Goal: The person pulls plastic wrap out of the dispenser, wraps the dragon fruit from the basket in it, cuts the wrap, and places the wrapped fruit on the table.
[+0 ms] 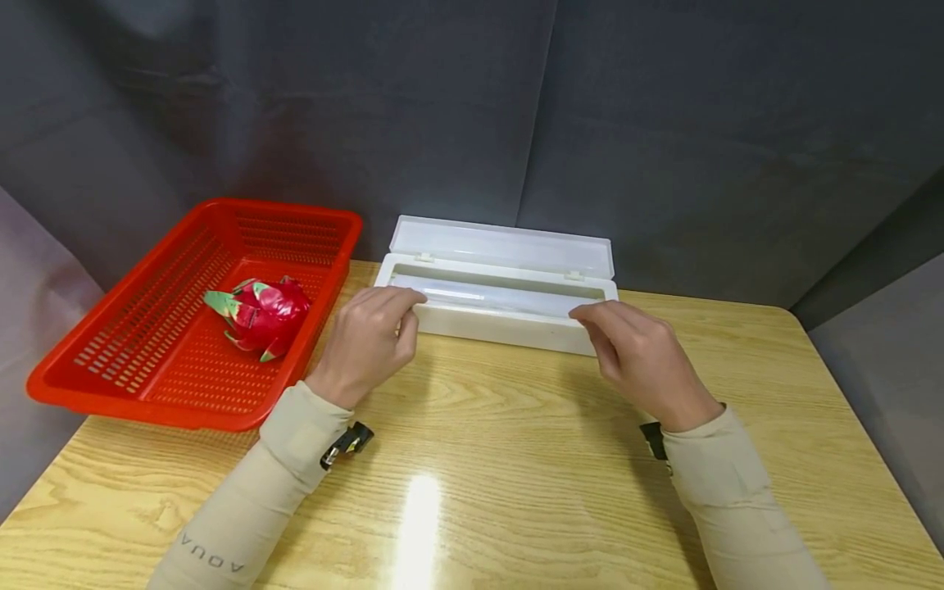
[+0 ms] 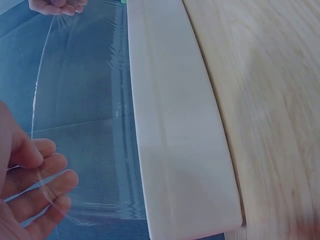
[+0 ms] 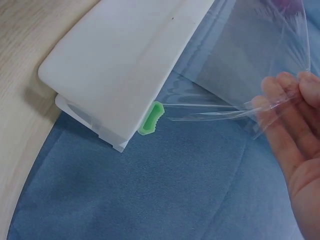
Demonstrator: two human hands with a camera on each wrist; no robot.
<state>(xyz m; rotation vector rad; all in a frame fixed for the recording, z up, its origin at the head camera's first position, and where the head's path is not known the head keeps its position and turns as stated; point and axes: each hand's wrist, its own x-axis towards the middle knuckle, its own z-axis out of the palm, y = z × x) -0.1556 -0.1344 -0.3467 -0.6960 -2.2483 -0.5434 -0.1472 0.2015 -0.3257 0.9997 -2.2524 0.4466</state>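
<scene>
A white plastic wrap dispenser [image 1: 509, 328] stands at the back of the table with its translucent lid [image 1: 501, 246] raised. A pale roll [image 1: 487, 295] lies inside. Clear plastic wrap [image 2: 85, 95] spans between both hands and runs back to the dispenser's edge. My left hand [image 1: 372, 340] pinches one corner of the wrap between thumb and fingers, by the dispenser's left end. At the right end my right hand [image 1: 642, 356] pinches the other corner, where the wrap bunches [image 3: 270, 105]. A small green piece [image 3: 151, 119] shows at the dispenser's edge in the right wrist view.
On the left stands a red plastic basket [image 1: 199, 422] with a dragon fruit [image 1: 273, 319] in it. A dark grey curtain [image 1: 442, 106] hangs close behind the dispenser. The wooden table [image 1: 501, 459] extends in front of it, its right edge past my right arm.
</scene>
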